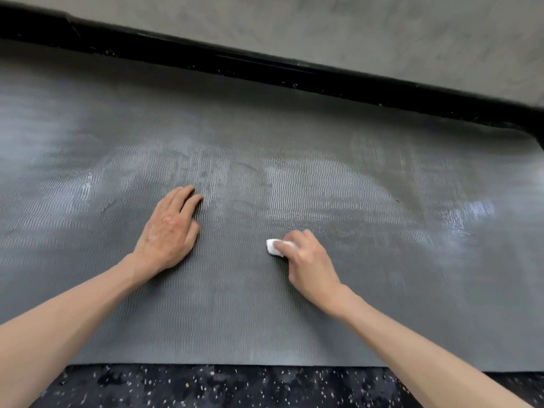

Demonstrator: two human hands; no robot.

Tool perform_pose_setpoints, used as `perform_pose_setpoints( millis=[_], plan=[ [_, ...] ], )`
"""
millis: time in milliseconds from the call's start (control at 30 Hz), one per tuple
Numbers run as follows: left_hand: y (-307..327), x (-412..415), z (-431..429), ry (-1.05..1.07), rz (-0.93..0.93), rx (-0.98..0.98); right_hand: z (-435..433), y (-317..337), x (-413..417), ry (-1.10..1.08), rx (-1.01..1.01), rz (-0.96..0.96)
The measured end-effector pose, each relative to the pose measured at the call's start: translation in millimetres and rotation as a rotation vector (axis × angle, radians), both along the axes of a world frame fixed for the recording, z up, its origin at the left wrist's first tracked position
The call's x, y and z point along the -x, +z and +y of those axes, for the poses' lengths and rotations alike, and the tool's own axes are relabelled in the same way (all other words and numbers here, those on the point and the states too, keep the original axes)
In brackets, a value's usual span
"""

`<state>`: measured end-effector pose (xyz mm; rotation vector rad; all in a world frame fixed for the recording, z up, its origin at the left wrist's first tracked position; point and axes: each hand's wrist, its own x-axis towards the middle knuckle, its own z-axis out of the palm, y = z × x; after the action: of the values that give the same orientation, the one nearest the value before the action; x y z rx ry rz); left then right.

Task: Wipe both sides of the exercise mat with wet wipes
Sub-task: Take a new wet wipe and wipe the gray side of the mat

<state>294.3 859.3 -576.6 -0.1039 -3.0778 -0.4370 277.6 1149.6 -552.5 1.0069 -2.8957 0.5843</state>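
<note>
Left hand (170,231): flat on the exercise mat (294,319), palm down, fingers straight and close together, holding nothing; it rests left of the mat's middle. Right hand (309,260): fingers curled over a small folded white wet wipe (275,247), pressing it against the mat surface; only the wipe's left end shows beyond the fingertips, the remainder is hidden under the hand. The two hands are apart, the right slightly nearer the camera than the left; both forearms are bare.

Exercise mat: grey, spread flat, covering most of the view; surface carries a fine wavy ribbed texture; pale glossy patches and streaks lie across the middle and at the right side, in a band beyond the hands; the strip nearest the camera looks duller and even in tone. Its near edge lies straight along a dark speckled floor (235,387); its far edge runs beside a black skirting strip (265,69), above which stands a grey mottled wall (353,30).
</note>
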Motion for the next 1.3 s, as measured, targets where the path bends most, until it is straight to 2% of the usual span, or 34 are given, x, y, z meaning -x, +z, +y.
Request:
perform_pose_setpoints(
  millis=[133,200,333,433,567,633,767,833,1000,1067,1200,1300],
  plan=[
    [7.4,13.4,17.7,-0.064,0.004,-0.024,17.9,2.8,-48.8,0.247,-0.077,-0.007],
    [7.1,22.1,28.4,-0.081,0.004,-0.042,19.2,6.0,-40.4,0.304,-0.085,-0.03],
    [6.8,44.6,46.3,-0.064,-0.019,-0.042,-13.2,2.5,31.3,0.097,-0.013,0.027],
    [7.3,62.3,50.4,-0.037,-0.018,-0.035,-26.4,0.2,37.3,-0.04,-0.004,0.032],
    [7.9,87.0,48.9,-0.024,-0.021,-0.033,-1.8,1.8,-9.1,0.185,-0.048,0.008],
    [7.3,104.2,50.3,-0.039,-0.004,-0.025,-1.6,2.0,11.1,0.228,-0.059,-0.009],
    [6.6,142.9,53.3,-0.022,0.046,-0.02,-32.2,-5.2,84.6,0.016,-0.029,0.038],
    [6.2,163.6,55.1,0.001,0.058,-0.028,-38.8,-5.9,85.3,-0.04,-0.018,0.052],
    [-2.1,199.7,60.9,0.118,0.08,-0.068,-16.0,-5.3,53.9,0.165,0.01,0.074],
    [-8.1,203.5,63.3,0.157,0.102,-0.089,-22.8,-8.2,90.7,0.144,0.034,0.069],
    [-12.3,206.7,61.7,0.159,0.122,-0.122,-48.1,-11.1,175.1,-0.031,0.051,0.129],
    [-11.2,207.8,61.5,0.17,0.132,-0.146,-44.6,-10.3,157.9,-0.025,0.03,0.091]
  ],
)
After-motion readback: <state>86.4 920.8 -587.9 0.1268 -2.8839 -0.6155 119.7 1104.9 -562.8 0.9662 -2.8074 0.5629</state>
